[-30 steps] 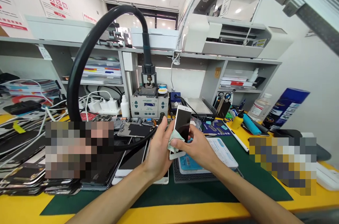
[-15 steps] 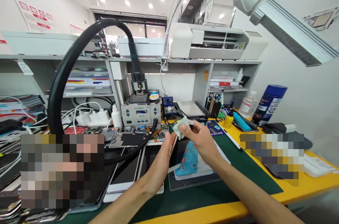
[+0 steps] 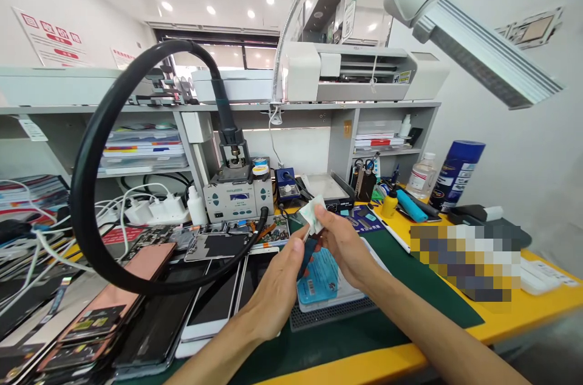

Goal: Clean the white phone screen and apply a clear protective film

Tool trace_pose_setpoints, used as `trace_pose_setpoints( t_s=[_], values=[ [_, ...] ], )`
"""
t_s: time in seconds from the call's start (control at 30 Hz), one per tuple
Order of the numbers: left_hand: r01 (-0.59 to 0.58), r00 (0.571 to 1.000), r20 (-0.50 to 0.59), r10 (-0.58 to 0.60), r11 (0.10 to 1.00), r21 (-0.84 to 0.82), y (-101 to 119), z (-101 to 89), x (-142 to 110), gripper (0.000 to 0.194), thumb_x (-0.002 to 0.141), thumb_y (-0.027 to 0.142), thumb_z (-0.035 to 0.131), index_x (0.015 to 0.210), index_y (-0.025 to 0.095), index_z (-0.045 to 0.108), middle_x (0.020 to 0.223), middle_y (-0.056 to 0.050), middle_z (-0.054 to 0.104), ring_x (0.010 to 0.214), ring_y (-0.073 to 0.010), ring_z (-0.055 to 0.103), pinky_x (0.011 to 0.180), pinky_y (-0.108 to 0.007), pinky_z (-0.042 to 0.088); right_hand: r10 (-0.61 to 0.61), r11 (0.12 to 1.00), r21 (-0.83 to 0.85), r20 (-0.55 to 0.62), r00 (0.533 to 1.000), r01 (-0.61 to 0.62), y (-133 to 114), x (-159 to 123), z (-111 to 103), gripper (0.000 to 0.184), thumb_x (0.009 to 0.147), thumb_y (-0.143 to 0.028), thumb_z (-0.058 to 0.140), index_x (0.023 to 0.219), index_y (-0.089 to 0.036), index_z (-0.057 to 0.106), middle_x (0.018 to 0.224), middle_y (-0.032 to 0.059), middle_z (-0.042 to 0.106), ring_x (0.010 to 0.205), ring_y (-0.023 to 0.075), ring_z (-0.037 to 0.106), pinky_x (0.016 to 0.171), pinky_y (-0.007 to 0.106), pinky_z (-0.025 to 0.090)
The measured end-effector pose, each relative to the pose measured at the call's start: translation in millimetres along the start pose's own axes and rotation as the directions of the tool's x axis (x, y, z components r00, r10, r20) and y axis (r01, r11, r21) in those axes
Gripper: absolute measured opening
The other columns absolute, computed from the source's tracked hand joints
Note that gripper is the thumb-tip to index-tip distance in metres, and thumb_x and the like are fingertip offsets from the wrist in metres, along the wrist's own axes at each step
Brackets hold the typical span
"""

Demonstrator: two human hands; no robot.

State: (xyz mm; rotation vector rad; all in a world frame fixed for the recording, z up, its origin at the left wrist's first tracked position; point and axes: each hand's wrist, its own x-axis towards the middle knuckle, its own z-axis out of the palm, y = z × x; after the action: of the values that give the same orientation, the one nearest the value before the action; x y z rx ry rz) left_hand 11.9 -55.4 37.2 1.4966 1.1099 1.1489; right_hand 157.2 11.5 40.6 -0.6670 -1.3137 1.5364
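Observation:
My left hand (image 3: pixel 279 282) is closed round a smartphone (image 3: pixel 308 256) with a dark screen, which I see nearly edge-on above the mat. Between the thumb and fingers of my right hand (image 3: pixel 346 245) is a pale green-white wipe (image 3: pixel 311 215), folded over the phone's upper end. My fingers and the wipe hide much of the phone. Just beneath my hands lies a blue packet (image 3: pixel 321 279) on a white plastic box, which rests on a dark perforated pad (image 3: pixel 319 319).
Stacked phones and screens (image 3: pixel 150 324) fill the left side. A thick black hose (image 3: pixel 84 148) arches beside the hot-air station (image 3: pixel 239 200). On the right stand a yellow bottle (image 3: pixel 390 204), a clear bottle (image 3: pixel 419 178) and a blue spray can (image 3: pixel 456 175). A lamp (image 3: pixel 487 51) hangs overhead.
The phone has turned from showing its front upright to nearly edge-on. My right hand has moved the wipe from its lower part to its upper end. The view has swung right.

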Motion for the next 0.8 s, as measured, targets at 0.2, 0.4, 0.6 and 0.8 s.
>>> trace_pose_setpoints(
  t_s=[0.2, 0.4, 0.6, 0.8],
  values=[
    [-0.085, 0.996, -0.022, 0.086, 0.995, 0.046, -12.5, 3.9, 3.0, 0.055, 0.1, 0.054, 0.032, 0.15, 0.031, 0.038, 0.157, 0.0, 0.036, 0.145, -0.0279, 0.031, 0.11, -0.038, 0.038, 0.127, 0.988, 0.072, 0.083, 0.988, -0.133, -11.9, -0.6, 0.1, 0.041, 0.086, -0.058, 0.061, 0.08, -0.017, 0.063, 0.078, 0.0038, 0.061, 0.075, 0.0187, 0.055, 0.071, 0.032, 0.047],
    [-0.122, 0.992, -0.031, 0.124, 0.99, 0.07, -12.1, 2.8, 2.4, 0.054, 0.1, 0.053, 0.033, 0.148, 0.031, 0.041, 0.152, -0.003, 0.045, 0.136, -0.0288, 0.042, 0.104, -0.039, 0.042, 0.152, 0.981, 0.107, 0.104, 0.983, -0.163, -10.1, 3.7, -6.0, 0.04, 0.087, -0.057, 0.06, 0.081, -0.018, 0.063, 0.082, 0.0051, 0.063, 0.079, 0.0197, 0.054, 0.073, 0.034, 0.046],
    [-0.115, 0.99, -0.071, 0.121, 0.989, 0.094, -8.9, 3.7, 3.7, 0.058, 0.098, 0.058, 0.032, 0.147, 0.029, 0.043, 0.15, -0.005, 0.047, 0.13, -0.0318, 0.047, 0.095, -0.039, 0.047, 0.142, 0.983, 0.099, 0.129, 0.982, -0.155, -11.6, 4.4, -9.3, 0.042, 0.089, -0.058, 0.057, 0.082, -0.017, 0.066, 0.086, 0.0071, 0.066, 0.078, 0.0194, 0.054, 0.071, 0.033, 0.045],
    [-0.142, 0.982, -0.119, 0.145, 0.989, 0.033, -6.4, 6.6, 5.2, 0.057, 0.098, 0.058, 0.034, 0.141, 0.025, 0.052, 0.143, -0.007, 0.053, 0.131, -0.0298, 0.047, 0.109, -0.044, 0.037, 0.139, 0.984, 0.096, 0.117, 0.983, -0.151, -13.2, 6.2, -11.9, 0.047, 0.089, -0.06, 0.055, 0.088, -0.016, 0.07, 0.087, 0.008, 0.068, 0.079, 0.0199, 0.057, 0.07, 0.031, 0.044]
  ],
)
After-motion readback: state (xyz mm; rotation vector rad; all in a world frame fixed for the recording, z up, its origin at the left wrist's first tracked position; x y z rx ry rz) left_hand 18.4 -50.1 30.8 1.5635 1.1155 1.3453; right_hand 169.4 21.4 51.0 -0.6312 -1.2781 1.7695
